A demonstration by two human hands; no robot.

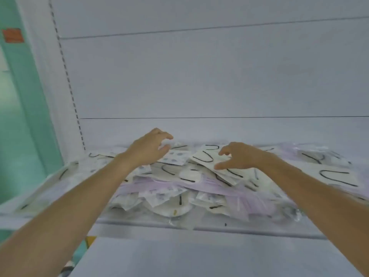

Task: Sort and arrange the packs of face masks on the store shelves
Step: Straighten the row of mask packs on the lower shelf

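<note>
A loose heap of face mask packs (pixel 185 182) lies across a white shelf (pixel 249 229), clear bags with white, dotted and lilac masks and black ear loops. My left hand (pixel 148 147) hovers above the back left of the heap, fingers spread and loosely curved, holding nothing. To the right, my right hand (pixel 239 156) is also spread, its fingertips just over or touching a cream pack with a black loop (pixel 203 157). A lilac pack (pixel 159 185) sits in the middle of the pile.
The shelf's white back panel (pixel 199 80) rises behind the heap, with a perforated upright (pixel 67 82) at the left. A green wall (pixel 24 116) with an orange label (pixel 13 35) stands left of the unit. A lower white shelf (pixel 189 256) is below.
</note>
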